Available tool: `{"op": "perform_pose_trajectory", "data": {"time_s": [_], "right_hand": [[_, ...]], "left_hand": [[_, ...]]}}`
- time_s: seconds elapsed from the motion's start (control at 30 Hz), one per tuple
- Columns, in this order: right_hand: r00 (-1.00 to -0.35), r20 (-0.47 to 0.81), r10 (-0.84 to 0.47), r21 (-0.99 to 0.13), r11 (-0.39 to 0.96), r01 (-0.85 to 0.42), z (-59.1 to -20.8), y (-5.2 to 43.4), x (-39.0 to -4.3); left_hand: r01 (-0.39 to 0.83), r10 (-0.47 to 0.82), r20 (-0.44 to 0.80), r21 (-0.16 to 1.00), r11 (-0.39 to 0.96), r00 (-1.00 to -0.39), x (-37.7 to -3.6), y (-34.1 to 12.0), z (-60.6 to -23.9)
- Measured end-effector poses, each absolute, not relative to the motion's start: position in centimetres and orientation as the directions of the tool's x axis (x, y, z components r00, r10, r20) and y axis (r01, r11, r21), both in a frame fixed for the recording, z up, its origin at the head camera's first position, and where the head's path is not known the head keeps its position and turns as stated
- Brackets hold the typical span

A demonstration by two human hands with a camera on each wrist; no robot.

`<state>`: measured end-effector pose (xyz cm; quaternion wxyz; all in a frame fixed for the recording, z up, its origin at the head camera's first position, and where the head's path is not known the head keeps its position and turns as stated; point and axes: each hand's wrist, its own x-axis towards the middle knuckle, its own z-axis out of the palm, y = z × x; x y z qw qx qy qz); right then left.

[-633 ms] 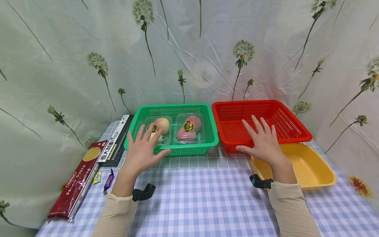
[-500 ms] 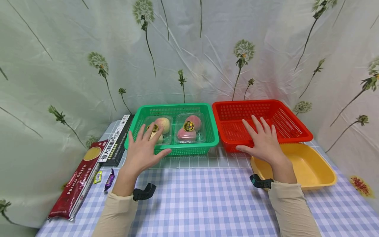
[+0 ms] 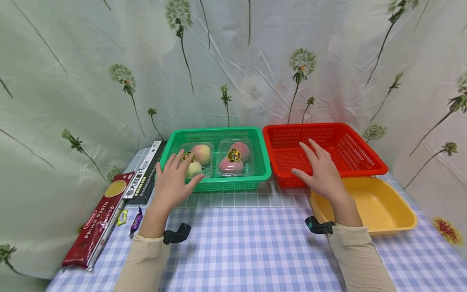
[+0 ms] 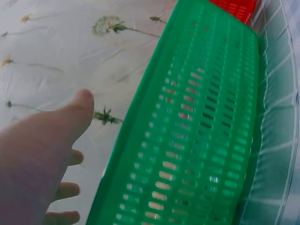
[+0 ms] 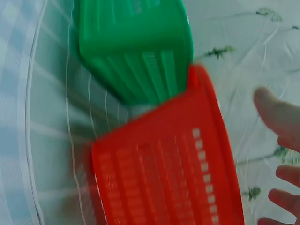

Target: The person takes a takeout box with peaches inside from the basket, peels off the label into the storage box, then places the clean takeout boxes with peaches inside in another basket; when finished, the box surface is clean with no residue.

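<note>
A green basket (image 3: pixel 251 133) stands at the back of the checked table, holding two clear packs of peaches (image 3: pixel 233 156). My left hand (image 3: pixel 174 178) hovers open over its front left corner, fingers spread, holding nothing. To the right stands a red basket (image 3: pixel 359 146) with nothing seen in it. Above its front left part my right hand (image 3: pixel 321 170) hovers open and holds nothing. The left wrist view shows the green basket's wall (image 4: pixel 197 136) beside my thumb (image 4: pixel 70 117). The right wrist view shows both baskets (image 5: pixel 164 178) from the side.
A yellow tray (image 3: pixel 386 202) lies in front of the red basket at the right. On the left lie a red pasta pack (image 3: pixel 96 221), a black pasta box (image 3: pixel 144 172) and two small wrapped sweets (image 3: pixel 135 221). A flowered sheet hangs behind.
Both hands have shifted slightly left and back. The left hand now uncovers more of the left peach pack.
</note>
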<state>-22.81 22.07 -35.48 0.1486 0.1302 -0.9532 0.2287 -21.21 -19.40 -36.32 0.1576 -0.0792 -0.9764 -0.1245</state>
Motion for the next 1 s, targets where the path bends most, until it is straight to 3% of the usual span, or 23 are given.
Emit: {"op": "perform_pose_trajectory", "data": {"time_s": [0.13, 0.23, 0.33, 0.47, 0.6, 0.83, 1.0], "right_hand": [[-0.886, 0.429, -0.175, -0.566, 0.713, -0.414, -35.2, 20.0, -22.8], [-0.852, 0.471, -0.228, -0.595, 0.631, -0.498, -34.7, 17.7, -23.0], [-0.838, 0.418, -0.352, -0.576, 0.61, -0.544, -34.1, 14.8, -23.8], [-0.811, 0.229, -0.539, -0.533, 0.628, -0.568, -33.9, 11.0, -25.5], [-0.762, 0.085, -0.642, -0.451, 0.657, -0.604, -34.3, 8.4, -27.3], [-0.766, -0.007, -0.643, -0.362, 0.716, -0.597, -34.7, 6.8, -28.9], [-0.808, -0.026, -0.588, -0.393, 0.75, -0.532, -34.8, 6.1, -29.3]], "left_hand": [[0.164, 0.044, 0.396, 0.275, 0.947, -0.917, -21.7, -20.3, -36.5], [0.147, 0.0, 0.419, 0.317, 0.937, -0.908, -22.1, -21.1, -36.7], [0.116, -0.041, 0.404, 0.355, 0.928, -0.914, -22.4, -22.0, -37.1], [0.05, -0.107, 0.351, 0.411, 0.91, -0.93, -22.5, -23.1, -37.9], [0.017, -0.15, 0.299, 0.491, 0.871, -0.942, -22.6, -23.7, -38.3], [0.004, -0.175, 0.25, 0.582, 0.814, -0.952, -22.8, -24.0, -38.5], [0.0, -0.194, 0.235, 0.636, 0.772, -0.952, -22.9, -24.0, -38.5]]}}
